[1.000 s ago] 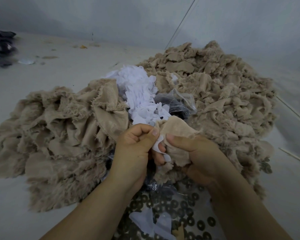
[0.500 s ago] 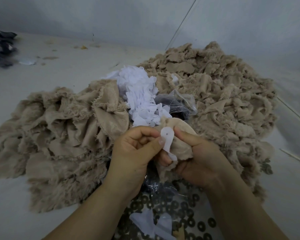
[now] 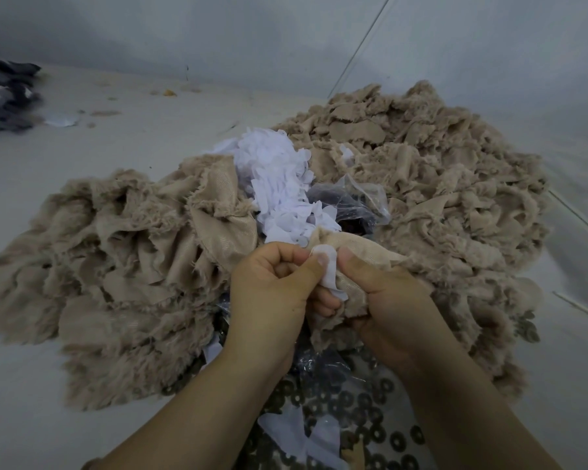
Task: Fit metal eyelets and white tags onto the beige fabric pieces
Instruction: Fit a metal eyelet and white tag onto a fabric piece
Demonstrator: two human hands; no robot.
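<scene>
Midway through one piece only: left hand (image 3: 272, 286) pinching a white tag (image 3: 328, 269) against the beige fabric piece (image 3: 364, 262), right hand (image 3: 384, 300) gripping that fabric. Plenty left, judging by heaped beige pieces (image 3: 438, 184), white tags (image 3: 279, 184) and loose eyelets (image 3: 364, 401) near the surface's front edge.

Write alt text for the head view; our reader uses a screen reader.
Two hands, left hand and right hand, pinch a white tag against a beige fabric piece. Beige fabric heaps, loose white tags and dark metal eyelets surround them.
</scene>
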